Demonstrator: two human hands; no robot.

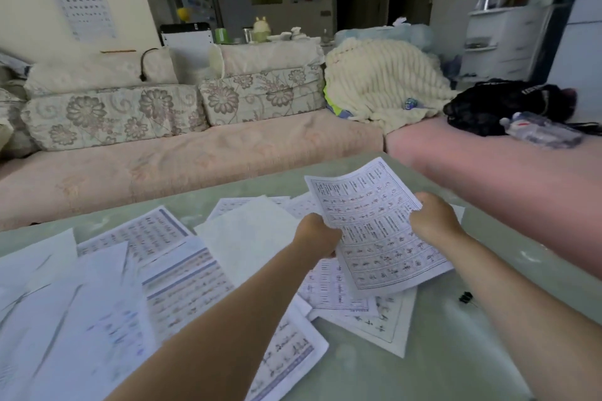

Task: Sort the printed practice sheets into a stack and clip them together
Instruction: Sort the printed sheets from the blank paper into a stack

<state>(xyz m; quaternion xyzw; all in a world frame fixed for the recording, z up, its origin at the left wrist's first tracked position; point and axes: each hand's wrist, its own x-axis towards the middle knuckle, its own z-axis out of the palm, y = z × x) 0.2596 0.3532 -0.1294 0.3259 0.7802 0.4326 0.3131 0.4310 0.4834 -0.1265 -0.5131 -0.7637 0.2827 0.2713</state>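
Two hands hold one printed sheet (378, 238) above the green table (456, 355): the left hand (317, 234) grips its nine o'clock edge, the right hand (435, 221) pinches its three o'clock edge. Other sheets (182, 286) lie scattered beneath and toward eight o'clock; a black clip (465, 297) rests at four o'clock.

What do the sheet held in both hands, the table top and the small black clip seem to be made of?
Held sheet: thin matte paper, printed; it curves. Table top: glossy pale green, perhaps glass or polished stone; soft reflections. Black clip: probably metal, too small to confirm.
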